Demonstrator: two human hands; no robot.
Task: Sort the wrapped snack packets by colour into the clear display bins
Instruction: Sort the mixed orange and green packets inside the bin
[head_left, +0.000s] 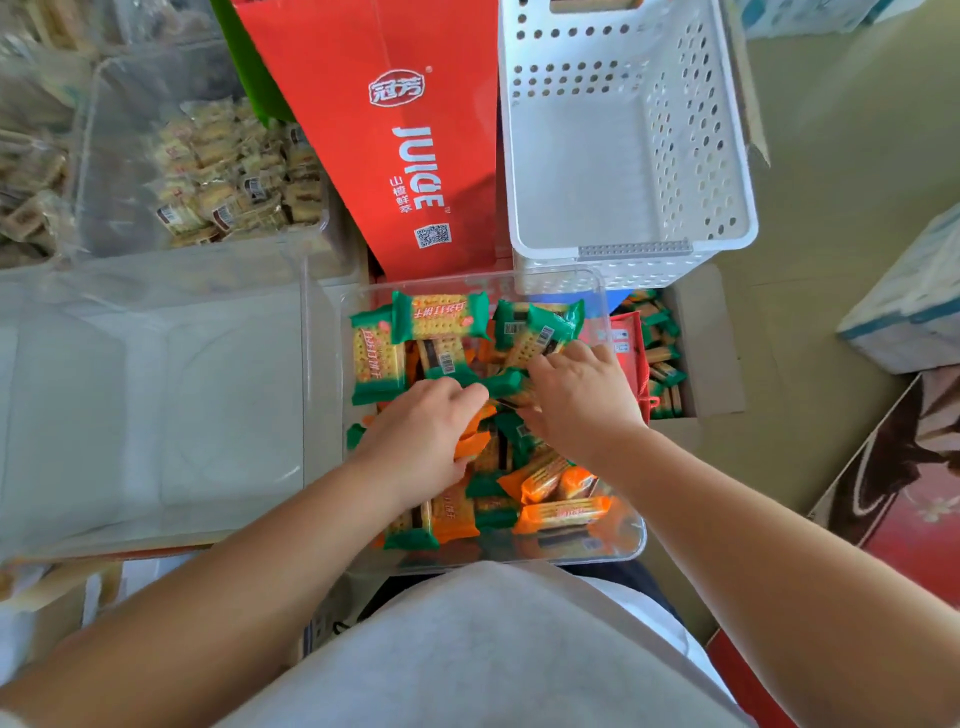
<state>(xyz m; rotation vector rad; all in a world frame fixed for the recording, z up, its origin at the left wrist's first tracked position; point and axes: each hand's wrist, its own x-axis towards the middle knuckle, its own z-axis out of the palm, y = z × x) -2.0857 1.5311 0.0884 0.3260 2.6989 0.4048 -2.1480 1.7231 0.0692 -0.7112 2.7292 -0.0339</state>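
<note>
- Right in front of the person sits a clear bin (631, 540), heaped with green packets (441, 314) and orange packets (563, 512) all jumbled together; both hands are down in it
- left hand (421, 441): fingers held together and curled down into the heap beside a green wrapper; whether they have nipped anything I cannot tell
- right hand (582, 400): fingers bent and a little spread over the green ones near the middle; the hold itself is hidden
- handling, as I judge it: each packet looks light, its glossy film likely to slide and crackle; the biscuits inside seem stiff but apt to snap, so better pinched by a sealed end or across the flat faces than squeezed
- shapes: small flat rectangles; bin walls smooth, see-through, round-cornered
- just to the left lies a second clear bin (156, 415), a likely home for one colour; beyond stand a white holed basket (623, 156), a red juice carton (405, 156) and a cardboard box (717, 338) with more green packets
</note>
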